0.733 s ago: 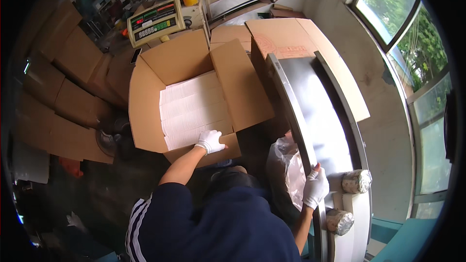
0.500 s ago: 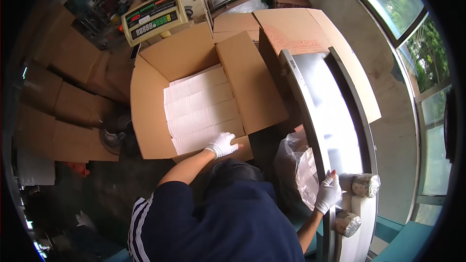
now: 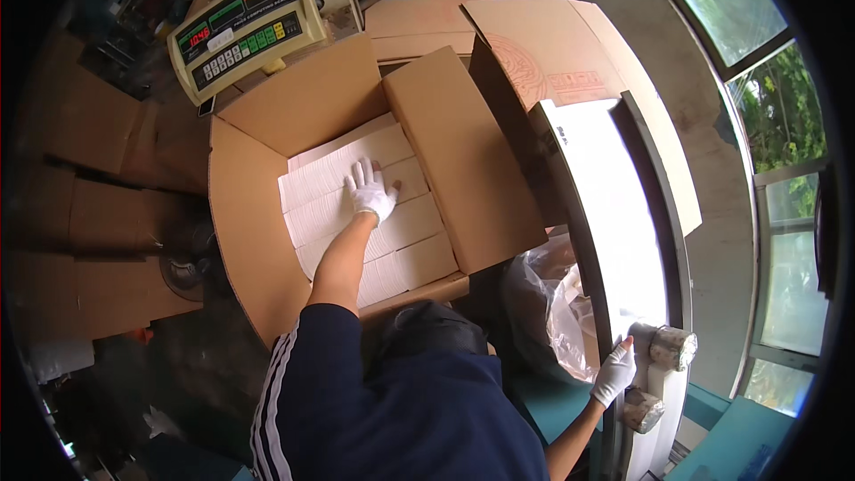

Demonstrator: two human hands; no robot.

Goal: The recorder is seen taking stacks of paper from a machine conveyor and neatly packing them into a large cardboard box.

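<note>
My left hand (image 3: 371,196), in a white glove, lies with its fingers spread on the stacks of white folded paper (image 3: 331,224). These stacks fill the open cardboard box (image 3: 256,236) in several tight rows. In another white glove, my right hand (image 3: 614,372) is closed round the left edge of a long metal chute (image 3: 614,214), its thumb up on the rim. Two silvery wrapped cylinders (image 3: 672,348) sit on the chute beside that hand. Part of the right fingers is hidden behind the edge.
A digital scale (image 3: 245,31) stands beyond the box, at the far left. Behind the chute is a larger cardboard carton (image 3: 557,49). A clear plastic bag (image 3: 543,303) hangs between box and chute. Cardboard (image 3: 111,223) is stacked along the left, and a window (image 3: 784,98) is at the right.
My left hand has moved from the box's near edge up and left onto the paper, its fingers now spread. My right hand keeps its hold on the chute edge. The view has shifted slightly.
</note>
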